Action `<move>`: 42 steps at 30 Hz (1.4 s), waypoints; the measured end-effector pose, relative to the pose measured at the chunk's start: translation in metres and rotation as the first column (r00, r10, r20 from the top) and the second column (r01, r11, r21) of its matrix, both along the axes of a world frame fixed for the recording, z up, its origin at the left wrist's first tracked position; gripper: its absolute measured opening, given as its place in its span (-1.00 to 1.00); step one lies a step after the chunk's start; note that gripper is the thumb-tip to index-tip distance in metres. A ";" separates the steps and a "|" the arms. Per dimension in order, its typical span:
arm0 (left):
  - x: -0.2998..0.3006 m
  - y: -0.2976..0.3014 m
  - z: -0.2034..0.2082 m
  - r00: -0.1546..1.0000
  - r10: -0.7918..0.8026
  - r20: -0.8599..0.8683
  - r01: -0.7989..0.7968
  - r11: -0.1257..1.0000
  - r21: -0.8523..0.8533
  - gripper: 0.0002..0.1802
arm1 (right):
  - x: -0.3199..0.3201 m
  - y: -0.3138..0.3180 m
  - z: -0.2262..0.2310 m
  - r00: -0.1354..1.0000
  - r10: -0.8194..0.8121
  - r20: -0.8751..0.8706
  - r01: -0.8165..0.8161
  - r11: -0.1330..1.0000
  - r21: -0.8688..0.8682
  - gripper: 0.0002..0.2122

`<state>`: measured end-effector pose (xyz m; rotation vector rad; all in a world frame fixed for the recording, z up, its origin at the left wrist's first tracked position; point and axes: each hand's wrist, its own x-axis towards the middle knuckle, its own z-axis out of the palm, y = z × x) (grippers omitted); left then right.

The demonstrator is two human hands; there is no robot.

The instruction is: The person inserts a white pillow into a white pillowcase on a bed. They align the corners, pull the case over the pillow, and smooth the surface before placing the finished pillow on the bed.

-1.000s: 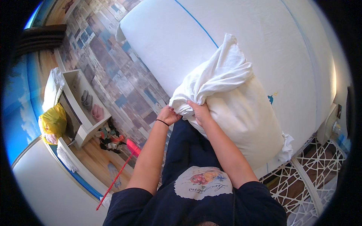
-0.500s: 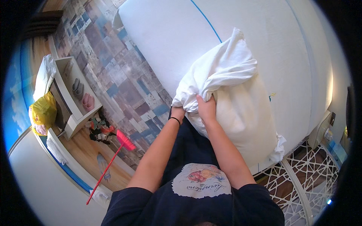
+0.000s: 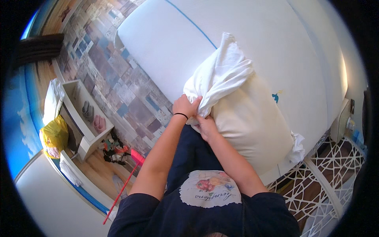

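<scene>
A plump cream pillow [image 3: 252, 122] lies at the near edge of the bed, its far end covered by a white pillowcase [image 3: 223, 75] that is bunched and twisted. My left hand [image 3: 184, 106], with a thin black band at the wrist, is closed on the gathered cloth at the pillow's near left corner. Just right of it and a little nearer to me, my right hand [image 3: 206, 128] grips the pillowcase's edge, its fingertips partly hidden in the folds. A knotted white bit of cloth [image 3: 298, 148] sticks out at the pillow's near right corner.
The bed [image 3: 158, 35] has a white sheet with a blue stripe. On the left stand an open shoe shelf [image 3: 85, 118] with slippers, a yellow bag [image 3: 55, 132] and a red broom [image 3: 136, 158] beside a pile of scraps [image 3: 114, 148]. A white lattice rack [image 3: 319, 177] stands at right.
My left hand has moved up onto the top of the cloth, and my right hand has dropped lower along the edge. The pillowcase's far tip has shifted left as the view turned slightly.
</scene>
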<state>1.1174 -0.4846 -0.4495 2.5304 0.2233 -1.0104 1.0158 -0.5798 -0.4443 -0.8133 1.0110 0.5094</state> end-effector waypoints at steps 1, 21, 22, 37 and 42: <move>0.007 -0.001 0.006 0.999 -0.028 -0.040 0.026 0.998 -0.051 -0.22 | 0.000 0.000 0.013 0.999 -0.045 0.003 0.045 0.998 0.035 -0.57; 0.040 -0.143 0.218 0.799 -0.089 -0.595 -0.574 0.183 -0.798 -0.48 | -0.056 -0.075 0.164 0.860 0.187 0.476 0.261 0.639 -0.723 -0.39; 0.034 -0.151 0.231 0.803 -0.113 -0.585 -0.563 0.177 -0.807 -0.47 | -0.055 -0.082 0.173 0.882 0.160 0.444 0.251 0.637 -0.729 -0.38; 0.041 -0.148 0.251 0.795 -0.158 -0.585 -0.568 0.143 -0.810 -0.46 | -0.287 -0.164 0.066 0.972 0.237 0.004 -0.024 0.117 -0.993 -0.71; 0.029 -0.138 0.227 0.788 -0.074 -0.611 -0.587 0.206 -0.783 -0.43 | -0.324 -0.182 0.089 0.984 0.177 0.000 -0.066 0.369 -0.927 -0.67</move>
